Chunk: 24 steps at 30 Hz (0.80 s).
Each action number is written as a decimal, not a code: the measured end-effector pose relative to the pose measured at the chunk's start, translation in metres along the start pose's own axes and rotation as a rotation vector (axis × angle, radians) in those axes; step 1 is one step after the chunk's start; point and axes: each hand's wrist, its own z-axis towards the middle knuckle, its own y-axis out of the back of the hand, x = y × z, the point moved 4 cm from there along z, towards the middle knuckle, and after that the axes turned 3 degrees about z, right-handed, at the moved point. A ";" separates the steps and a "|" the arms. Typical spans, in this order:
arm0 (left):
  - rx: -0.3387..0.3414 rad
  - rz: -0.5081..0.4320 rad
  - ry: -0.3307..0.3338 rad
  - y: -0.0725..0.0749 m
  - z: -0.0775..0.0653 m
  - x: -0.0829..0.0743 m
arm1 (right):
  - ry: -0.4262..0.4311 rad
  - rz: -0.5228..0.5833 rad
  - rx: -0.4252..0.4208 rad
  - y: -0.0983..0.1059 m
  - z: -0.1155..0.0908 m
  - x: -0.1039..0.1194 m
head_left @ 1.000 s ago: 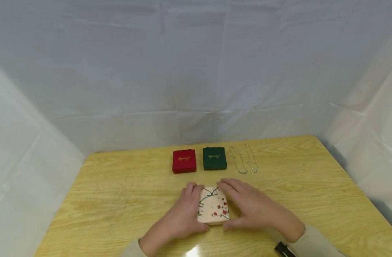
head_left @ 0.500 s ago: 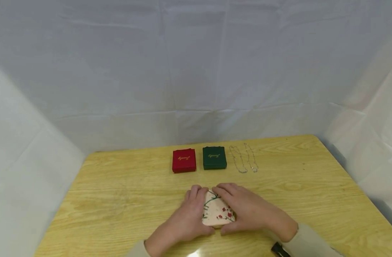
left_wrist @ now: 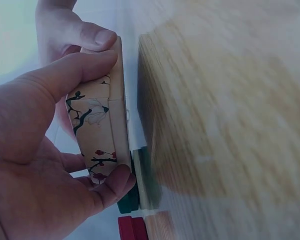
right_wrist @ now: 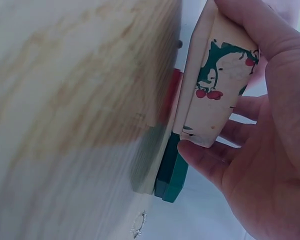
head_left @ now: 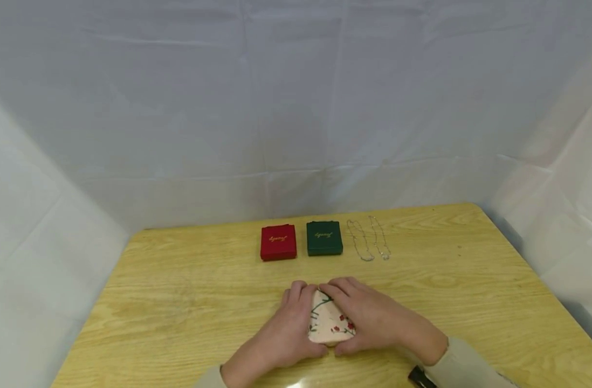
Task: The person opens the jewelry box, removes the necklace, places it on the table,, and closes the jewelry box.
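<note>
Near the front of the table both hands hold a cream box (head_left: 329,321) printed with green branches and red flowers. My left hand (head_left: 288,328) grips its left side, the thumb at the near edge and the fingers at the far edge. On the opposite side my right hand (head_left: 373,320) grips it the same way. The left wrist view shows the side wall of the cream box (left_wrist: 97,127) and a narrow gap between it and the tabletop. In the right wrist view, thumb and fingertips press on the ends of the cream box (right_wrist: 220,90).
Behind the hands lie a red box (head_left: 279,242) and a dark green box (head_left: 324,238), both with gold lettering. To their right, two thin silver chains (head_left: 369,257) are laid out on the wooden table (head_left: 179,307). Pale cloth (head_left: 296,108) hangs around the back and sides.
Both hands have closed in on the cream box and now cover more of its sides. The box has shifted slightly right and nearer. The other boxes and the chains stay put.
</note>
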 end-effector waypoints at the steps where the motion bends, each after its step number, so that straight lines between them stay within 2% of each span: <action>1: -0.001 -0.004 0.000 0.000 0.000 0.000 | 0.000 0.004 0.001 0.000 0.000 0.000; 14: -0.026 -0.050 -0.019 0.001 -0.003 -0.001 | 0.013 0.015 -0.035 0.002 0.002 0.003; 24: -0.034 -0.088 -0.033 0.005 -0.007 0.005 | 0.017 0.017 -0.072 0.008 -0.001 0.001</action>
